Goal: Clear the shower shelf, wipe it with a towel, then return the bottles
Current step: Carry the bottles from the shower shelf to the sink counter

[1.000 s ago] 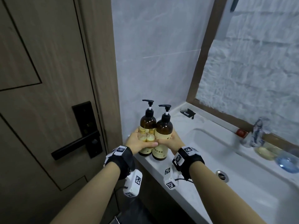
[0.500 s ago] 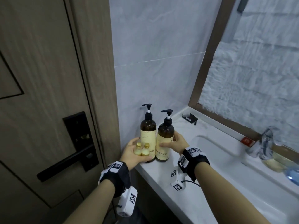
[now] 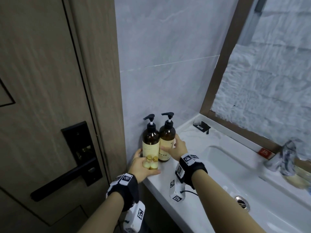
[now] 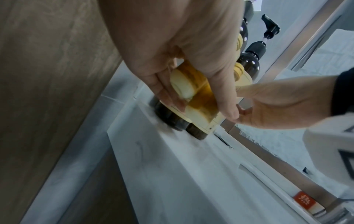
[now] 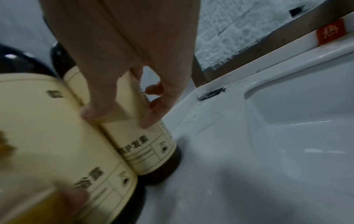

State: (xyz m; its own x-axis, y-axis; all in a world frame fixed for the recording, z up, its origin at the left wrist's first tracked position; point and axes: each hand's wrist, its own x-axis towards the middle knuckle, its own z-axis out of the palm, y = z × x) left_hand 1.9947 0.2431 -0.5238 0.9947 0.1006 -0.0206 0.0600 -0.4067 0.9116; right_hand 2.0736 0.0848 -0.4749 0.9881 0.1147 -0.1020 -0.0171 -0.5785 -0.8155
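Two tall brown pump bottles with cream labels stand side by side on the white counter (image 3: pixel 168 175) against the tiled wall: the left one (image 3: pixel 151 140) and the right one (image 3: pixel 167 142). My left hand (image 3: pixel 143 167) holds two small yellow bottles with gold caps (image 3: pixel 150 163) just in front of the left pump bottle, at the counter's corner. In the left wrist view, thumb and fingers (image 4: pixel 168 94) wrap those small bottles (image 4: pixel 193 91). My right hand (image 3: pixel 175 147) grips the right pump bottle (image 5: pixel 145 145) at its label, thumb in front, fingers (image 5: pixel 151 118) round the side.
A wooden door with a black lever handle (image 3: pixel 67 179) stands close on the left. The sink basin (image 3: pixel 235 174) and a chrome faucet (image 3: pixel 286 158) lie to the right. A small black holder (image 3: pixel 202 127) sits near the mirror frame (image 3: pixel 218 73), with a red tag (image 3: pixel 264 152) farther along.
My left hand has drawn the two small bottles away from the pump bottles toward the counter's front corner. My right hand stays on the right pump bottle. The head view has tilted upward.
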